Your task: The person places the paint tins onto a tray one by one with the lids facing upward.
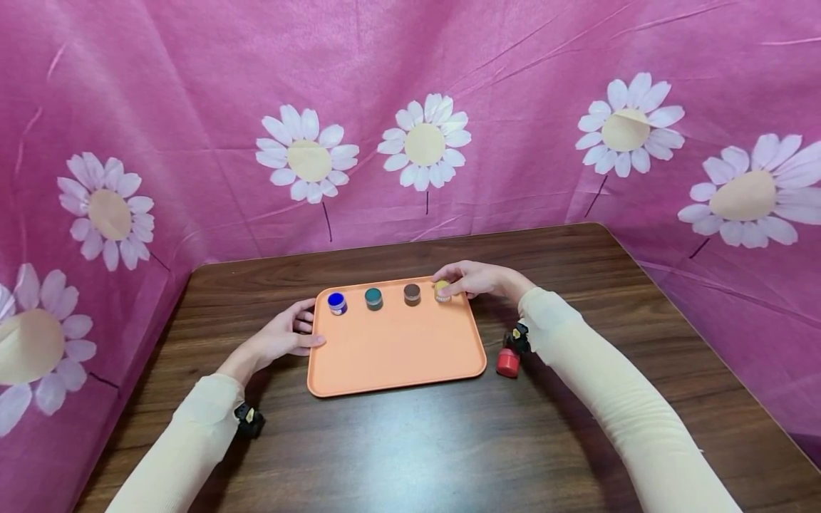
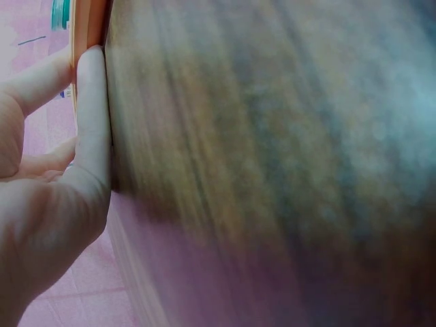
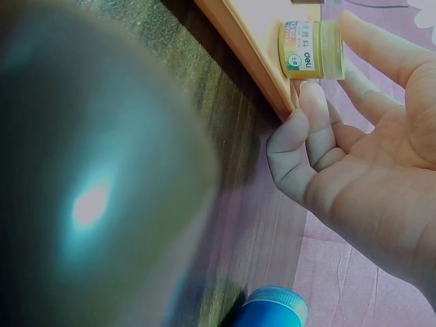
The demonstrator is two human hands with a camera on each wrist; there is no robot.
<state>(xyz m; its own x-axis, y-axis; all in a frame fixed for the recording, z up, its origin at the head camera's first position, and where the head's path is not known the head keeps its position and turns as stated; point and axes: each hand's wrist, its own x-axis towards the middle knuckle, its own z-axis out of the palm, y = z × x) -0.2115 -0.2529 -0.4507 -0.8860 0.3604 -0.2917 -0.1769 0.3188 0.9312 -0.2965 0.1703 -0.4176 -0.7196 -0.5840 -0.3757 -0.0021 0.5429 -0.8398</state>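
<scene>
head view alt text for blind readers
A right hand grips a yellow jar on an orange tray beside blue, green and brown jars. A left hand touches the tray's left edge; a red jar sits to the right.

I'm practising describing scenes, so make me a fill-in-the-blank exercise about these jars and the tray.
There are ____ jars on the orange tray.
Between the blue jar and the brown jar sits the ____ one.
The ____ hand touches the tray's edge near the blue jar.
Nearest the right hand is the ____ jar.
Missing words: four; green; left; yellow.
</scene>
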